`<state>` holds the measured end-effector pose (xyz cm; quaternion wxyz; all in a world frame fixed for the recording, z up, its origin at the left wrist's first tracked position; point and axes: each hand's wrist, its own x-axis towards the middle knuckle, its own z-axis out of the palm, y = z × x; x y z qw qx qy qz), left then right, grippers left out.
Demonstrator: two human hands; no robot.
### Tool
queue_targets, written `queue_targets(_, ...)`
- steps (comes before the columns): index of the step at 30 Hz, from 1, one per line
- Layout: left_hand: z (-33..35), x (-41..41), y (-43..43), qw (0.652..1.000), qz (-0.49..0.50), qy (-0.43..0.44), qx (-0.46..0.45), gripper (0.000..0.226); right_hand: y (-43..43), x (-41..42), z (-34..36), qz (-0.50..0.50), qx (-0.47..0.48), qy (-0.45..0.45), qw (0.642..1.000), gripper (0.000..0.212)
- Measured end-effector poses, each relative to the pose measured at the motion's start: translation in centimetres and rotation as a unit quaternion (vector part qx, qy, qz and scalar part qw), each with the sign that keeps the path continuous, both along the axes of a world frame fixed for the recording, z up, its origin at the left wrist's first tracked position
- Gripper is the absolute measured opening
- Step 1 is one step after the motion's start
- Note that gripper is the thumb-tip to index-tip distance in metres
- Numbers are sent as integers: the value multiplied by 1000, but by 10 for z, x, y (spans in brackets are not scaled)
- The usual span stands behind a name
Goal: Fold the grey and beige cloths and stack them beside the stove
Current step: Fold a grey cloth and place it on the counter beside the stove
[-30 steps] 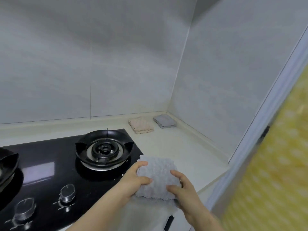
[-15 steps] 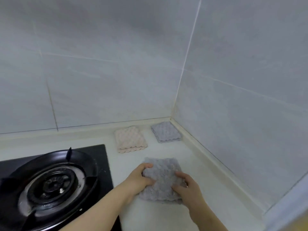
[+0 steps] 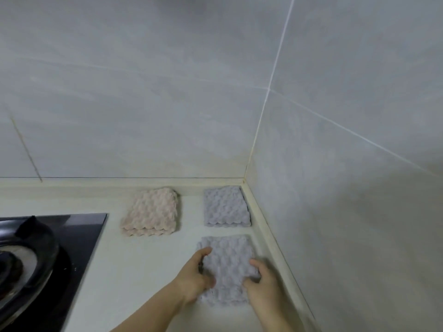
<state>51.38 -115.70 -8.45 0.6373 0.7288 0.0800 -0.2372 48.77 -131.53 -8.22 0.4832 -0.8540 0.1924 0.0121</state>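
A folded grey cloth (image 3: pixel 226 262) is held over the pale counter just in front of the corner. My left hand (image 3: pixel 195 275) grips its left edge and my right hand (image 3: pixel 262 280) grips its right edge, thumbs on top. A second folded grey cloth (image 3: pixel 225 207) lies in the corner against the right wall, just beyond the held one. A folded beige cloth (image 3: pixel 151 210) lies to its left, between it and the stove (image 3: pixel 72 238).
The black glass stove with a burner grate (image 3: pixel 26 250) fills the lower left. Tiled walls meet at the corner (image 3: pixel 244 180), with a raised cream ledge (image 3: pixel 271 238) running along the counter's back and right side.
Both hands have carried the grey cloth away from the stove towards the corner, close to the other grey cloth. The view has moved forward and right with them.
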Motion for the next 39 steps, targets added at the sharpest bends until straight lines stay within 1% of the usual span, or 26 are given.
queue_targets(4, 1, 9, -17, 1000, 10, 1, 12, 67, -12, 12, -3, 33, -94, -7, 995, 45)
queue_targets(9, 0, 9, -29, 999, -12, -7, 47, 71, -12, 14, -6, 73, -186, -62, 978, 42)
queue_targets(11, 1, 6, -32, 997, -29, -12, 66, 70, -10, 12, -7, 79, -228, -51, 969, 44)
queue_targets(12, 0, 5, -33, 996, -35, -20, 79, 69, -6, 9, -5, 79, -256, -57, 962, 44)
queue_targets(13, 1, 5, -33, 992, -40, -36, 112, 69, -3, 7, -6, 80, -290, -78, 951, 42)
queue_targets(15, 7, 5, -29, 975, -53, -76, 204, 69, 0, 6, -8, 84, -296, -119, 944, 40)
queue_targets(16, 11, 3, -25, 966, -50, -93, 234, 69, 2, 5, -6, 87, -311, -115, 939, 38)
queue_targets(17, 18, 1, -20, 962, -41, -107, 247, 68, 6, 7, -4, 101, -304, -99, 942, 36)
queue_targets(19, 32, -6, -5, 958, -4, -140, 250, 58, 19, 6, 9, 118, -313, -119, 935, 30)
queue_targets(20, 38, -12, 7, 957, 29, -150, 245, 50, 30, 4, 16, 128, -287, -126, 941, 30)
queue_targets(21, 44, -18, 21, 958, 65, -151, 236, 43, 46, 3, 28, 157, -246, -104, 951, 33)
queue_targets(22, 49, -25, 37, 957, 106, -149, 227, 38, 63, 3, 33, 188, -217, -106, 952, 35)
queue_targets(24, 57, -44, 73, 947, 187, -144, 217, 29, 99, 1, 38, 265, -186, -113, 939, 33)
queue_targets(27, 66, -87, 134, 922, 283, -143, 222, 20, 166, -17, 50, 347, -82, -110, 928, 22)
queue_targets(28, 69, -105, 155, 912, 310, -144, 225, 20, 191, -28, 54, 377, -45, -96, 920, 22)
queue_targets(31, 77, -168, 214, 888, 382, -134, 218, 19, 258, -72, 67, 446, 25, -81, 891, 29)
queue_targets(33, 80, -214, 251, 870, 428, -125, 210, 17, 300, -106, 73, 496, 44, -84, 863, 26)
queue_targets(36, 80, -289, 307, 836, 499, -112, 197, 18, 367, -162, 76, 551, 76, -61, 829, 18)
queue_targets(39, 80, -368, 366, 803, 550, -99, 208, 19, 437, -230, 77, 590, 90, -39, 801, 20)
